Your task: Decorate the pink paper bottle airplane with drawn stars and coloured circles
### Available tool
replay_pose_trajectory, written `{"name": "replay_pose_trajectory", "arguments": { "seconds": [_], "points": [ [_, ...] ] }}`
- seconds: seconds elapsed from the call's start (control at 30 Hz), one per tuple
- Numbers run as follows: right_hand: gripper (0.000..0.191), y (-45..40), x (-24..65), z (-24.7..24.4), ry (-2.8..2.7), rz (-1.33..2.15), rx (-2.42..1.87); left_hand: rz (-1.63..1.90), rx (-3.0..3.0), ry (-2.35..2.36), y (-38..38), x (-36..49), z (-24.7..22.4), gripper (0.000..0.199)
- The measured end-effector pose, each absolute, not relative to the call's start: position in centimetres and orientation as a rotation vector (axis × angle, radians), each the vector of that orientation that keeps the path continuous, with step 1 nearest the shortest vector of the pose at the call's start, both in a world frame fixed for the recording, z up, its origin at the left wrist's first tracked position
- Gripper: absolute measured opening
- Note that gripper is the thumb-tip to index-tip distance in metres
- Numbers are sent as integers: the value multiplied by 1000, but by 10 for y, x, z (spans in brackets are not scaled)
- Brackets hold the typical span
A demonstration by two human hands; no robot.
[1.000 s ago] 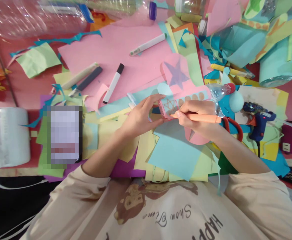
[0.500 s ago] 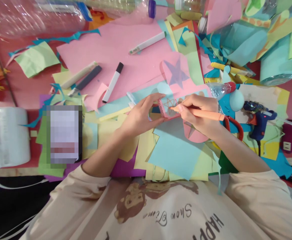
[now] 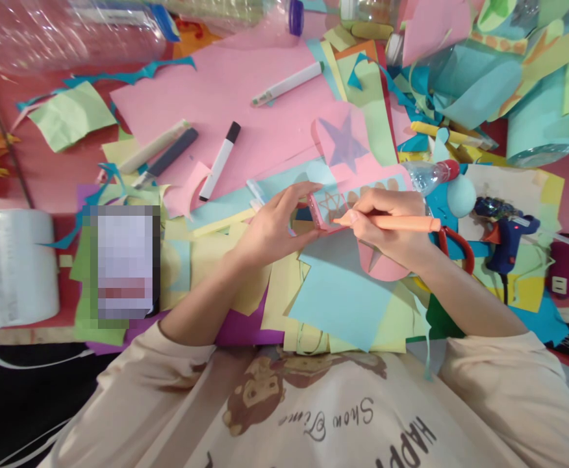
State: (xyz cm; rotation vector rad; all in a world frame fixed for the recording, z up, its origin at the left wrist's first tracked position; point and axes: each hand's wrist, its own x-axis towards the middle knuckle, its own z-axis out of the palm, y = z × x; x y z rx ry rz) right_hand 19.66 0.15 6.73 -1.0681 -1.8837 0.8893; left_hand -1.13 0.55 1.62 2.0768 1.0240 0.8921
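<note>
My left hand (image 3: pixel 277 224) grips the left end of a small pink box-like piece (image 3: pixel 315 209) with its thumb and fingers. On the piece's light blue top face a star outline (image 3: pixel 332 203) is drawn in orange-brown. Between the fingers of my right hand (image 3: pixel 386 218) is an orange marker (image 3: pixel 406 223), its tip at the lower part of the star. Rounded brown marks show past the right fingers. Pink rounded flaps with stars stick out above and below the box; the upper one carries a purple star (image 3: pixel 345 140). The right hand hides part of the box.
Several markers, including a black-capped one (image 3: pixel 220 161), lie on pink paper (image 3: pixel 245 84). Red-handled scissors (image 3: pixel 460 250) and a blue glue gun (image 3: pixel 508 240) are at right. Plastic bottles (image 3: pixel 70 36) line the back. Left are a blurred phone-like object (image 3: pixel 126 260) and a white device (image 3: pixel 14 266).
The orange marker's tip has shifted slightly down, toward the lower edge of the blue face, with my right hand. The lower pink flap has moved slightly. My left hand stays in place.
</note>
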Motion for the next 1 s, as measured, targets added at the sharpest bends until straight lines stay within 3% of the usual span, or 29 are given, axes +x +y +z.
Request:
{"name": "replay_pose_trajectory", "arguments": {
  "seconds": [1.0],
  "points": [
    [33, 2, 196, 65, -1893, 837, -1085, 848, 2049, 1046, 5, -13, 15, 59]
  ]
}}
